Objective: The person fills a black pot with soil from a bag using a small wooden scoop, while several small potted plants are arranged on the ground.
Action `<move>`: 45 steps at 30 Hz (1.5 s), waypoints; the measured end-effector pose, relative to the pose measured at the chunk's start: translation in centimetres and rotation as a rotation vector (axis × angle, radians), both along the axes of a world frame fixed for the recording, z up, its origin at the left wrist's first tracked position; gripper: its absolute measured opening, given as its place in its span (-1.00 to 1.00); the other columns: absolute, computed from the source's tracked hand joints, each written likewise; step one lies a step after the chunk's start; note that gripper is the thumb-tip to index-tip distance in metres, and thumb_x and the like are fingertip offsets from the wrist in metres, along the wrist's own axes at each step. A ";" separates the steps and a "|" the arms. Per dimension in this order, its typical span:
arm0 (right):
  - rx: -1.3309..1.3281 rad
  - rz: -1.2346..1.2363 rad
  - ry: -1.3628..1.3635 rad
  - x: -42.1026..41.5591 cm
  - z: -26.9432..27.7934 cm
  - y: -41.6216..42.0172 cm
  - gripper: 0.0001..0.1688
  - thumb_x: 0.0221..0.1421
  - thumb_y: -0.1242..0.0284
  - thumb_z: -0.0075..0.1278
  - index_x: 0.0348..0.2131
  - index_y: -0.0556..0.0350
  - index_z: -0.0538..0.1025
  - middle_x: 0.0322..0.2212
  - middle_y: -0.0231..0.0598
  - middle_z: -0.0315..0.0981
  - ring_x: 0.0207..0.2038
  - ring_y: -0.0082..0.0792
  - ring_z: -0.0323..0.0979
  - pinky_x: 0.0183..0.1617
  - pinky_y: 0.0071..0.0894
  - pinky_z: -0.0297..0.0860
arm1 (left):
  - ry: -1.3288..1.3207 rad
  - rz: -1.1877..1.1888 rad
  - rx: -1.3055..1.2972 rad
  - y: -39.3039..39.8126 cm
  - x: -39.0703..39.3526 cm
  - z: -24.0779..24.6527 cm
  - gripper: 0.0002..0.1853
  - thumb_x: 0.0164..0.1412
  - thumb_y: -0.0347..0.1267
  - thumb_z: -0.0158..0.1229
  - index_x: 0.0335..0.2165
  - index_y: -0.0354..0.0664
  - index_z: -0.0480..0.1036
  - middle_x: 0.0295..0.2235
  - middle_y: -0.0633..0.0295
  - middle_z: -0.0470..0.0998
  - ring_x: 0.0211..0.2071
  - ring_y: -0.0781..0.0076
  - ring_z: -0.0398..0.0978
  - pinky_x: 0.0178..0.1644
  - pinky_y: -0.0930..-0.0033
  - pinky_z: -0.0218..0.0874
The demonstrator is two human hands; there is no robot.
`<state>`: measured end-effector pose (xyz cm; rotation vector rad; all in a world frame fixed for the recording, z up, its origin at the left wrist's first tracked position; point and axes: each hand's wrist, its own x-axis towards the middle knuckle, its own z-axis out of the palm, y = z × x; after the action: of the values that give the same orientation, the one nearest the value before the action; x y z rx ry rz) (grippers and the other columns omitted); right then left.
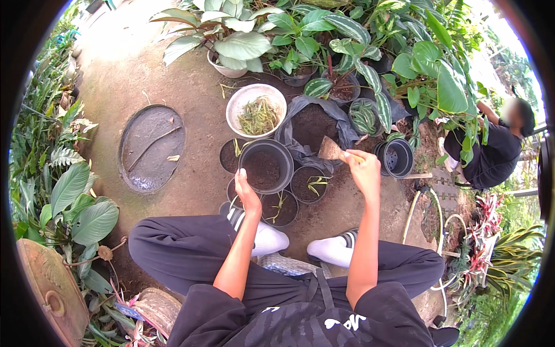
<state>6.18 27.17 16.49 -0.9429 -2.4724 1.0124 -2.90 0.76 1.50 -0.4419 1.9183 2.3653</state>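
Observation:
My left hand [248, 192] rests against the near left side of a black plastic pot [265, 167] with dark soil in it. In my right hand [363, 170] is a small scraper-like hand trowel [331, 149], its soil-caked blade over the near right edge of a black plastic bag of soil [314, 123]. Beside the pot, a white basin [233, 104] holds cut green plant pieces [259, 116]. Small seedlings grow in black pots of soil, one at the near right [308, 184] and one nearer me [280, 208]. Whether my left fingers grip the pot's rim cannot be told.
Nested black pots [398, 158] stand to the right, near a pale hose [415, 208]. Potted leafy plants [243, 47] line the far side. A round cover [152, 147] lies in the ground at left. Another person [490, 147] sits at the far right.

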 end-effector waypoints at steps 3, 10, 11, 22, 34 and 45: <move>0.134 -0.152 -0.221 -2.5 -5.1 2.5 -0.68 0.00 0.27 0.15 -0.28 0.07 0.68 -0.35 0.12 0.59 -0.25 0.07 0.59 -0.14 -0.11 0.48 | -0.001 -0.020 0.012 0.2 0.0 -0.1 -0.21 0.35 0.01 -0.09 0.18 -0.58 0.17 0.19 -0.11 0.27 0.26 0.19 0.13 0.35 0.27 -0.20; 0.172 -0.101 -0.260 -7.1 -11.3 3.1 -0.70 0.08 0.29 0.09 -0.29 0.12 0.66 -0.31 0.17 0.58 -0.18 0.17 0.54 -0.06 0.04 0.45 | 0.020 0.005 0.026 0.2 0.0 -0.5 -0.30 0.38 -0.03 -0.11 0.13 -0.54 0.24 0.11 -0.02 0.35 0.20 0.26 0.19 0.32 0.30 -0.16; 0.191 -0.083 -0.248 -7.6 -11.6 2.8 -0.69 0.09 0.28 0.08 -0.30 0.14 0.65 -0.32 0.18 0.58 -0.18 0.19 0.54 -0.05 0.05 0.44 | 0.012 0.016 0.021 0.4 0.0 -0.3 -0.30 0.38 -0.03 -0.11 0.13 -0.53 0.25 0.10 -0.02 0.36 0.19 0.27 0.19 0.32 0.31 -0.16; 0.127 0.003 -0.318 -11.4 -7.0 -0.2 -0.68 0.10 0.25 0.10 -0.21 0.02 0.66 -0.28 0.09 0.60 -0.16 0.09 0.56 -0.03 -0.04 0.45 | -0.017 0.061 0.030 0.0 -0.3 0.0 -0.25 0.36 0.01 -0.09 0.14 -0.53 0.23 0.12 -0.06 0.34 0.21 0.20 0.18 0.32 0.28 -0.15; 0.053 0.210 -0.618 -4.8 -9.5 2.6 -0.60 0.11 0.12 0.11 -0.12 -0.15 0.65 -0.23 0.05 0.60 -0.08 0.03 0.54 0.02 -0.07 0.41 | -0.025 0.026 -0.004 -0.2 -0.4 0.2 -0.19 0.35 0.04 -0.10 0.16 -0.58 0.19 0.16 -0.14 0.29 0.25 0.13 0.16 0.34 0.24 -0.16; 0.110 -0.190 -0.435 -5.3 -11.7 2.4 -0.59 0.13 0.12 0.08 -0.16 -0.03 0.64 -0.22 0.07 0.59 -0.07 0.07 0.53 0.00 -0.02 0.41 | -0.036 0.050 0.020 0.3 -0.1 -0.1 -0.22 0.35 0.04 -0.11 0.16 -0.54 0.21 0.17 -0.10 0.29 0.25 0.18 0.15 0.33 0.26 -0.16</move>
<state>0.90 29.62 4.83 -1.4564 -2.6721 0.6558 -3.02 1.04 1.37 -0.5333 1.8887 2.3871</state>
